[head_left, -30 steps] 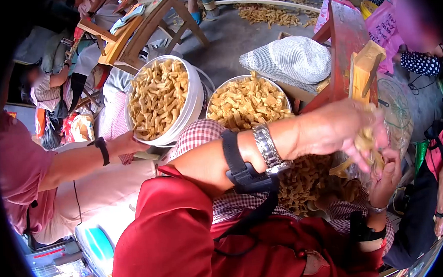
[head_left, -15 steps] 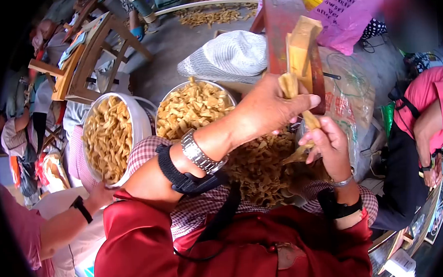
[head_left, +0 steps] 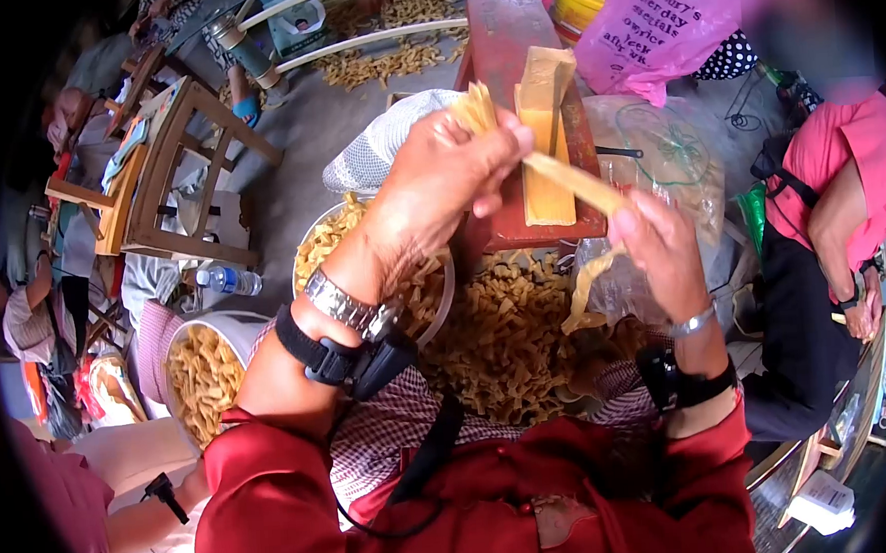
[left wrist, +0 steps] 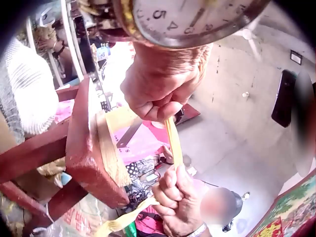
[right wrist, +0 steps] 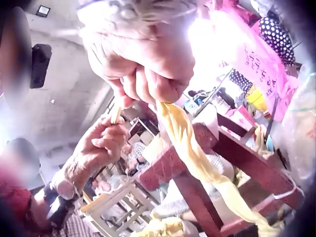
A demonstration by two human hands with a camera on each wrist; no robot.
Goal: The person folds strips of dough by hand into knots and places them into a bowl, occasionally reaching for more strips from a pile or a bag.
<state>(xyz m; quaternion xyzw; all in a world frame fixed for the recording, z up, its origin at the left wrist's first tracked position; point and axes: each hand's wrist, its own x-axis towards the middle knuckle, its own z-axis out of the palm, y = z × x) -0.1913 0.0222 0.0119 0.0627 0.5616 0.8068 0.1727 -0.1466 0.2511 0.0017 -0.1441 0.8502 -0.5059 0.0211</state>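
Note:
A flat yellowish strip (head_left: 583, 184) is stretched between the two hands in the head view. My left hand (head_left: 438, 172) grips one end, a bunched bit of the same material (head_left: 474, 110) standing above its fingers. The other end is pinched by my right hand (head_left: 663, 260), and a loose tail (head_left: 586, 291) hangs from it. In the left wrist view the strip (left wrist: 174, 140) runs taut between both hands. The tail (right wrist: 190, 143) dangles from my right hand (right wrist: 143, 69) in the right wrist view. Behind the hands, a wooden block (head_left: 548, 131) stands on a red bench (head_left: 500, 28).
A heap of knotted pieces (head_left: 507, 343) lies below the hands. Two tubs of similar pieces (head_left: 204, 379) (head_left: 326, 248) stand to the left. A pink bag (head_left: 665, 25), a clear plastic sack (head_left: 662, 155) and a water bottle (head_left: 229, 281) are around. People sit on both sides.
The hands have moved apart, with the strip drawn out straight between them. My left hand has shifted left from the block. The head view has turned, so the surroundings sit differently.

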